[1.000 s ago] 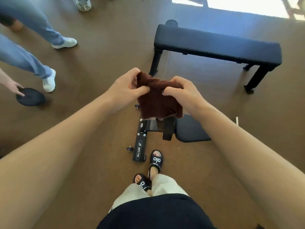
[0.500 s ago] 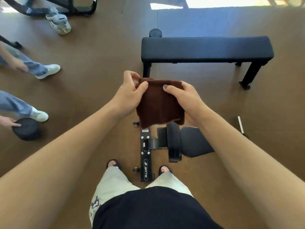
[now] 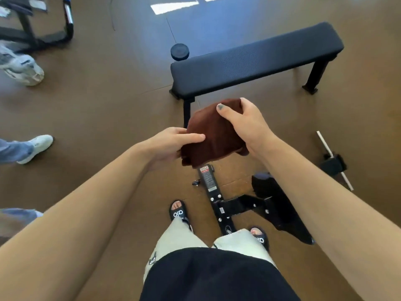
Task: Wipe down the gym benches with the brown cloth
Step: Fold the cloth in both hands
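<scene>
Now both hands are gripping the folded brown cloth in the air, left hand pinching its near edge and right hand its top, so wiping is not yet starting and the next move is probably bringing it down onto the flat bench ahead

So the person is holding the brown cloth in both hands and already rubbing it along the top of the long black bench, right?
Not quite. The head view shows the brown cloth held in both hands, left hand and right hand, but it is up in the air in front of the person, not touching the long black bench. The bench pad has nothing on it.
</scene>
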The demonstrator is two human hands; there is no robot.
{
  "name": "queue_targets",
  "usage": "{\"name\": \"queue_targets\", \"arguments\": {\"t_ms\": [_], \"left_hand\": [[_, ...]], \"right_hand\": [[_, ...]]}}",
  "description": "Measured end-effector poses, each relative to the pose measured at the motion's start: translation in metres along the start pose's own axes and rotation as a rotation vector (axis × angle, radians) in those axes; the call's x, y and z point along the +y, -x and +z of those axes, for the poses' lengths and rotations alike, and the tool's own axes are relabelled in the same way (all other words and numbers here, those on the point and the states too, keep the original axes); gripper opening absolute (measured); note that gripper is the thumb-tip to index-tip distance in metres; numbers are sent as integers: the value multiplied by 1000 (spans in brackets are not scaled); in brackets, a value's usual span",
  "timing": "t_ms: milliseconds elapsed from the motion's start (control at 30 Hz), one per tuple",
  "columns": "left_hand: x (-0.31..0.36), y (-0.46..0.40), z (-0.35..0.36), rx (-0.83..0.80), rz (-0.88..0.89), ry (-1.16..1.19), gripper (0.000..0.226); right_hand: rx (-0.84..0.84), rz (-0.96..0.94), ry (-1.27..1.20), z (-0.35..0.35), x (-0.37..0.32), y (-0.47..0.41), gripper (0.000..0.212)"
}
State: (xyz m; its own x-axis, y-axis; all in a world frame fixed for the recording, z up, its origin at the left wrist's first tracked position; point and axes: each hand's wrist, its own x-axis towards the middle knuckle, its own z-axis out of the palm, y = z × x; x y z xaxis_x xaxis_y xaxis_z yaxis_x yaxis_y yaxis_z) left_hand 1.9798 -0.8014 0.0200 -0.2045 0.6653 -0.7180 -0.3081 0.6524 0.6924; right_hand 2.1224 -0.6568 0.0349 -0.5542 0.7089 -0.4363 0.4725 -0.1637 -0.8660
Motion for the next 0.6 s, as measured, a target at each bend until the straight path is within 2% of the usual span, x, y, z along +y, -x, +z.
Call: {"name": "queue_targets", "arguments": {"t_ms": [233, 433, 533, 600], "left_hand": [[42, -16, -86, 97, 139, -82, 39], [84, -53, -132, 156, 146, -172, 24], [111, -82, -152, 146, 180, -171, 18], [132, -104, -165, 128, 171, -173, 14]], "right_hand": [[41, -35, 15, 58, -42, -49, 30], [55, -40, 115, 81, -61, -102, 30], [87, -7, 33, 90, -73, -136, 31], [94, 64, -113, 94, -81, -165, 31]]}}
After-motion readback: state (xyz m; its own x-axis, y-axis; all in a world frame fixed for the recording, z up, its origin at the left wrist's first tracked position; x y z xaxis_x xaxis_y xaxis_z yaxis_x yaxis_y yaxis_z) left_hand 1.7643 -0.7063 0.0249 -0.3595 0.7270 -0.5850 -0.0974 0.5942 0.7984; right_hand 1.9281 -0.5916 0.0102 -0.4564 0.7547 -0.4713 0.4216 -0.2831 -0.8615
